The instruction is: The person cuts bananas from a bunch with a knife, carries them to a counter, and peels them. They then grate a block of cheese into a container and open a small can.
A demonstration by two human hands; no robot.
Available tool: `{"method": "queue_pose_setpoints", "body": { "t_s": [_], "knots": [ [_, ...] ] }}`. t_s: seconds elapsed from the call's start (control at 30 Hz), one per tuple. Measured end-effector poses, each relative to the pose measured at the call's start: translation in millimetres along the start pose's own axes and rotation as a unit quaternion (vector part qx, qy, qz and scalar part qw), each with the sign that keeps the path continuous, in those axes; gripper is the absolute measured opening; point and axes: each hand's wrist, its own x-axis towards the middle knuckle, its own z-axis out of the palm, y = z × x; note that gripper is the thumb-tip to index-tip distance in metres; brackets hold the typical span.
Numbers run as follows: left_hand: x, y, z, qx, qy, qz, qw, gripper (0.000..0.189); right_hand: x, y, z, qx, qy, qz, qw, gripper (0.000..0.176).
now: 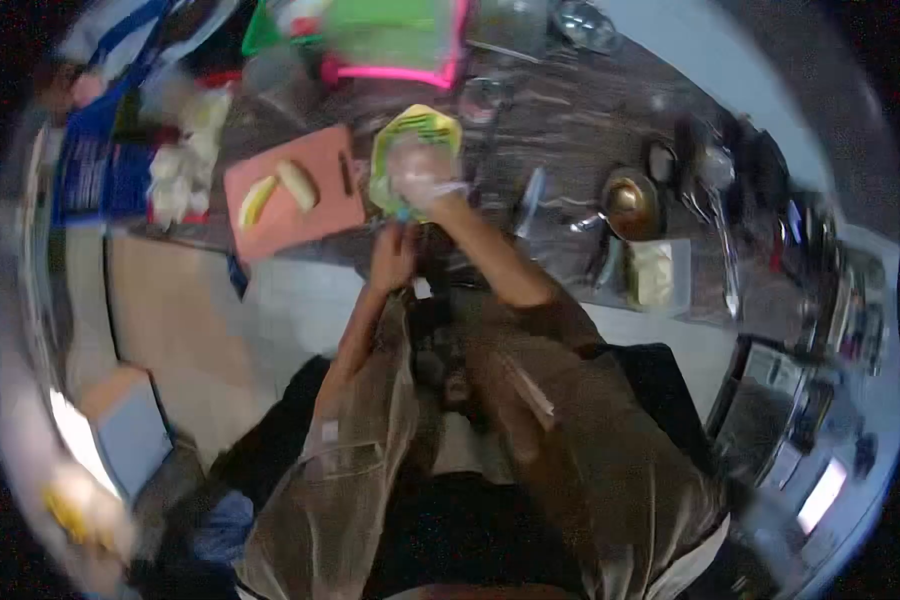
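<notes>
— What sits leftmost on the bench (570, 110)?
— A pink cutting board (320, 215) with two pale pieces of food (297, 185) lying on it, just beside the plate and untouched.
— And the left grip (394, 256)?
— It is at the bench edge, just below the yellow-green plate (432, 122), with the fingers loosely curled. Blur hides whether it has anything in it.
— How would that plate handle?
— It looks like thin plastic, so probably light, stiff and a little slick, and apt to slide. I'd take it by the rim.
— The right grip (425, 175)?
— It is over the middle of the plate and seems to touch it. Something clear and filmy covers it. I cannot tell whether it is closed on anything.
— Further right?
— A small pan (630, 205), then a tub (655, 272), both well apart from either grip.
</notes>
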Motion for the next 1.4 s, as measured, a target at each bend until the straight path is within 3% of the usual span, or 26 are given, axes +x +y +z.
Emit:
{"method": "queue_pose_setpoints", "body": {
  "t_s": [0.03,0.07,0.1,0.17,0.23,0.37,0.43,0.53,0.57,0.6,0.67,0.73,0.77,0.8,0.83,0.87,0.9,0.97,1.03,1.1,1.17,1.2,1.3,1.4],
  "knots": [
    [-6,25,-3,-0.101,0.036,-0.001,0.994,0.020,16,-21,-10,-0.216,-0.064,0.129,0.966,0.030],
    [4,30,-9,-0.025,-0.015,-0.077,0.997,0.020,23,-37,-22,-0.279,-0.063,0.071,0.956,0.039],
    [7,5,14,-0.080,0.085,0.040,0.992,0.021,36,-31,-11,-0.362,-0.084,0.204,0.906,0.037],
    [5,27,3,-0.062,0.080,0.003,0.995,0.023,36,7,-29,-0.360,-0.183,0.202,0.892,0.037],
    [11,29,4,-0.123,0.003,-0.069,0.990,0.022,45,-26,-31,-0.346,-0.054,0.200,0.915,0.041],
    [29,20,2,-0.131,-0.040,-0.085,0.987,0.023,15,-74,-28,-0.389,-0.130,0.179,0.894,0.039],
    [32,11,13,-0.129,-0.038,0.008,0.991,0.022,-3,-56,-29,-0.395,-0.116,0.130,0.902,0.042],
    [24,42,-6,-0.091,-0.041,-0.050,0.994,0.020,7,-32,-35,-0.427,-0.080,0.086,0.897,0.045],
    [25,51,-14,-0.089,-0.066,-0.077,0.991,0.022,25,-48,-36,-0.418,-0.074,0.139,0.895,0.041],
    [25,55,-16,-0.085,-0.044,-0.050,0.994,0.027,33,-36,-38,-0.381,-0.049,0.108,0.917,0.040],
    [18,72,-29,-0.094,-0.063,-0.078,0.990,0.027,54,-10,-47,-0.342,-0.030,0.076,0.936,0.039],
    [19,76,-35,-0.098,-0.082,-0.105,0.986,0.028,75,9,-58,-0.440,-0.048,0.187,0.877,0.039],
    [18,72,-31,-0.128,-0.049,-0.090,0.987,0.029,70,17,-62,-0.439,-0.049,0.184,0.878,0.039],
    [20,65,-27,-0.157,-0.014,-0.073,0.985,0.030,61,26,-63,-0.269,-0.001,0.194,0.943,0.039],
    [24,55,-20,-0.158,-0.010,-0.072,0.985,0.030,55,35,-66,-0.089,0.044,0.199,0.975,0.040],
    [30,40,-10,-0.156,0.016,-0.061,0.986,0.031,49,30,-68,-0.235,0.084,0.136,0.959,0.040],
    [33,39,-10,-0.154,0.042,-0.051,0.986,0.033,40,27,-68,-0.236,0.080,0.134,0.959,0.040],
    [36,34,-7,-0.153,0.025,-0.078,0.985,0.033,18,19,-59,0.069,0.069,0.160,0.982,0.040],
    [42,28,0,-0.124,0.008,-0.057,0.991,0.032,12,-59,-43,-0.212,-0.017,0.215,0.953,0.038],
    [36,35,0,-0.107,-0.001,-0.041,0.993,0.032,-5,-61,-33,-0.329,-0.034,0.184,0.926,0.035],
    [38,24,10,-0.136,0.023,0.033,0.990,0.027,-35,26,-37,-0.103,0.020,0.126,0.986,0.034],
    [39,33,3,-0.138,0.025,0.048,0.989,0.027,-12,-23,-37,-0.335,0.000,0.082,0.939,0.033],
    [32,58,-5,-0.137,-0.012,0.007,0.990,0.026,3,-26,-39,-0.366,0.009,0.179,0.913,0.030],
    [39,51,-7,-0.074,-0.069,-0.047,0.994,0.039,28,-17,-37,-0.319,0.025,0.146,0.936,0.030]
  ]
}}
